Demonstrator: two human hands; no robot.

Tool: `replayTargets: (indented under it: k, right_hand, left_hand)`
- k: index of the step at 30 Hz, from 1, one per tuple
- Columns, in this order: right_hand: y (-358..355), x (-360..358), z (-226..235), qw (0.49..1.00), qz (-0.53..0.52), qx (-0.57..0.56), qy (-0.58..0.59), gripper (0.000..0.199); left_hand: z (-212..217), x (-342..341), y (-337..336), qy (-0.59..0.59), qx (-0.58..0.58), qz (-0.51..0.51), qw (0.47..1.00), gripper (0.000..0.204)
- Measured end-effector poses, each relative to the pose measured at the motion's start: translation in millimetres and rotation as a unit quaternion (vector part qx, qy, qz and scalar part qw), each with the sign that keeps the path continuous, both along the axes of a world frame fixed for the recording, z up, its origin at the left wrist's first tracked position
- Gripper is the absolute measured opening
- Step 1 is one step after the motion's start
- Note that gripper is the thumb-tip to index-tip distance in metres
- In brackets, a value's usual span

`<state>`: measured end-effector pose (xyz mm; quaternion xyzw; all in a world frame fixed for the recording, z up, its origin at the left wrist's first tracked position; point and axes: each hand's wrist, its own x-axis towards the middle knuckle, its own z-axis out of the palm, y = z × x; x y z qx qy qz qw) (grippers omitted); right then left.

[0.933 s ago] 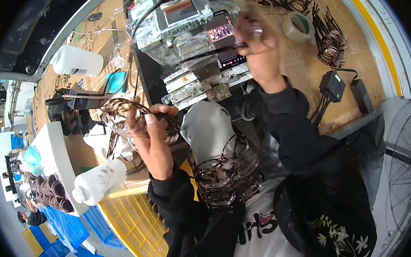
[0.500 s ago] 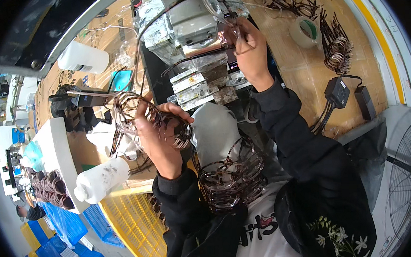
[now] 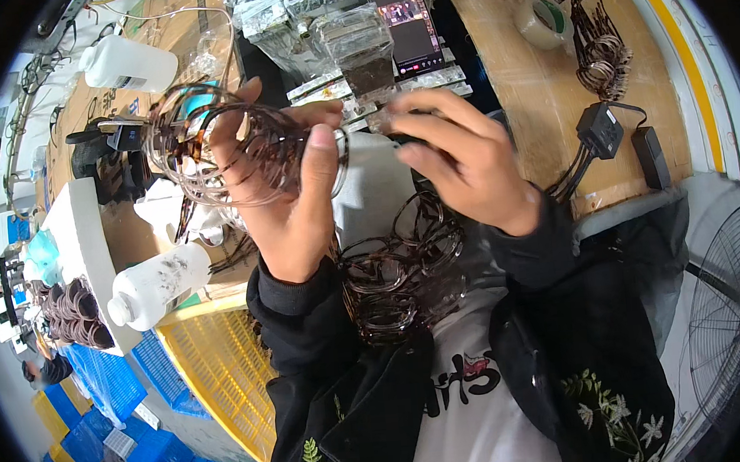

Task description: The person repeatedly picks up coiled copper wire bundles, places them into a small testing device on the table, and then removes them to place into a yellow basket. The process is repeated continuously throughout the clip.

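Observation:
In my left hand is a bunch of brown tortoiseshell eyeglass frames, with several rims looped over and between the fingers. The thumb points up beside the bunch. My right hand hovers just right of it, fingers stretched and apart, somewhat smeared by motion. I see nothing held in it. Both hands are in front of a grey machine with worn metal blocks. More tortoiseshell frames are piled on my lap, below and between my hands.
A lit phone leans on the machine. To the right are a tape roll, bundled brown temples, a black power adapter and a fan. White bottles and a yellow basket are at left.
My right hand has come down and away from the machine, where it held a glasses frame, toward my left hand. The left hand and its bunch have risen slightly. The phone now shows fully.

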<state>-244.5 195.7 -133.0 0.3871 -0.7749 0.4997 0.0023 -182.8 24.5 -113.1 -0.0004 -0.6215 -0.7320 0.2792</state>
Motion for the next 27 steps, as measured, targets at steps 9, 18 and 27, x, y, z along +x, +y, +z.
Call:
replayTargets:
  k: [9,18,27]
  right_hand:
    - [42.9,27.8,-10.6,0.992,0.070,0.063,0.089,0.021]
    - [63.1,-6.9,39.0,0.984,-0.116,-0.136,0.021,0.008]
    - [-43.4,-106.6,-42.8,0.872,-0.055,-0.433,-0.222,0.019]
  left_hand:
    - [-20.5,10.1,-13.7,-0.104,0.048,-0.013,0.993,0.050]
    - [-38.5,7.3,-25.2,-0.127,0.059,0.001,0.990,0.049]
    - [-43.0,10.4,-28.0,-0.123,0.025,-0.018,0.992,0.053]
